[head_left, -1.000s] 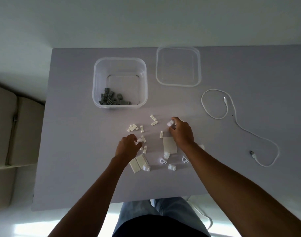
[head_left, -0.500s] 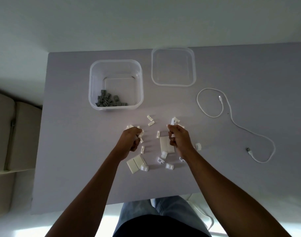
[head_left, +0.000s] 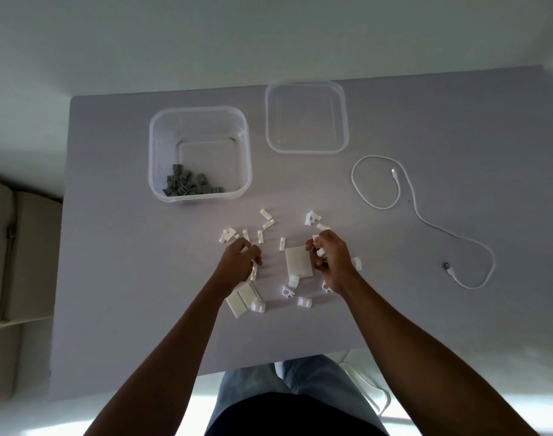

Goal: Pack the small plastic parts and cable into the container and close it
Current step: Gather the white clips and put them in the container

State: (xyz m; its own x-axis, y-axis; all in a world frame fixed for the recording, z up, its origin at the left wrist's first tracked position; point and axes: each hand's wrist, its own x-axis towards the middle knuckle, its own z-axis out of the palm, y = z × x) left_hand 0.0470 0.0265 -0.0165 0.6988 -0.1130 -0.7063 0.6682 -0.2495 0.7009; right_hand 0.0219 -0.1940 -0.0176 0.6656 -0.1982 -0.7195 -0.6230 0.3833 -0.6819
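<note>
Both hands have drawn back toward the body since a second ago, fingers now curled over white parts. Left to right: container (head_left: 199,154) holds only grey pieces; left hand (head_left: 239,261) pinches small clips; right hand (head_left: 330,262) grips several; lid (head_left: 306,118) lies beside the container; cable (head_left: 426,221) sprawls apart. Overfull fists could spill clips off the table (head_left: 111,247) in transit.

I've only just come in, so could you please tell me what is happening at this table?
A person is gathering small white plastic parts scattered on the table. The left hand and the right hand each pinch white pieces. The open container holds only grey parts. Its lid and the white cable lie unpacked to the right.
</note>
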